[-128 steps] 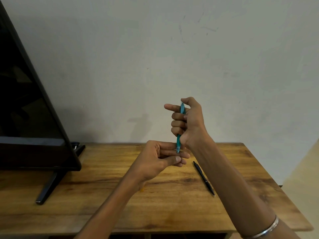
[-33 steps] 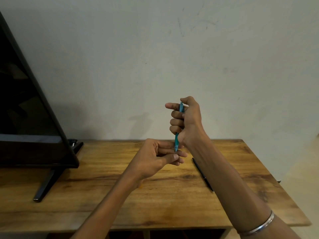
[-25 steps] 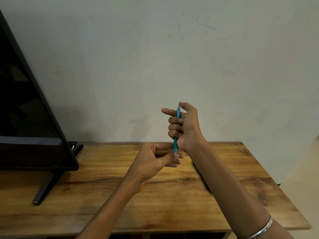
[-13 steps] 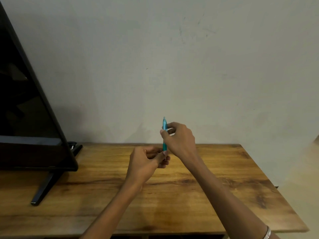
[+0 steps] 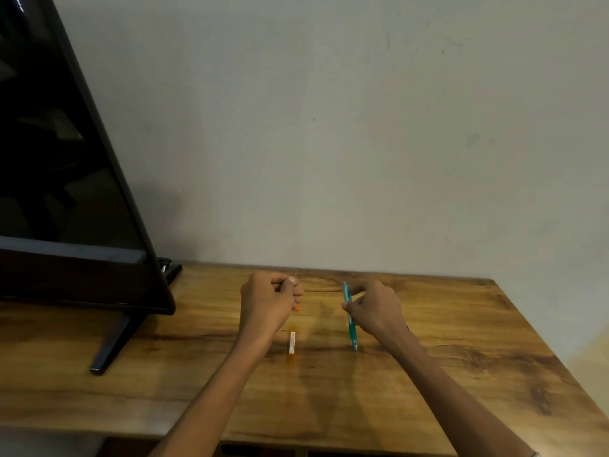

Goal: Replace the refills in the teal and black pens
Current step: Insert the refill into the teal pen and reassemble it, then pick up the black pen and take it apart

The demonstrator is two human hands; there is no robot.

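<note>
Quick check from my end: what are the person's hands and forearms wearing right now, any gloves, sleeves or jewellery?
Both hands are bare, no gloves: the left hand and the right hand. Both forearms are uncovered as far as the frame shows, no sleeves. No rings are visible on the fingers. The right wrist is cut off at the bottom edge, so jewellery there cannot be confirmed.

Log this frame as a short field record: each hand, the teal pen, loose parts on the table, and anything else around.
left hand: curled above the table, a small orange piece showing at its fingers
right hand: grips the teal pen
teal pen: slanted, lower tip at or close to the wooden table
loose part: small white and orange piece lying on the table between the hands
black pen: not visible
surroundings: dark screen on a stand at left, plain wall behind
</note>
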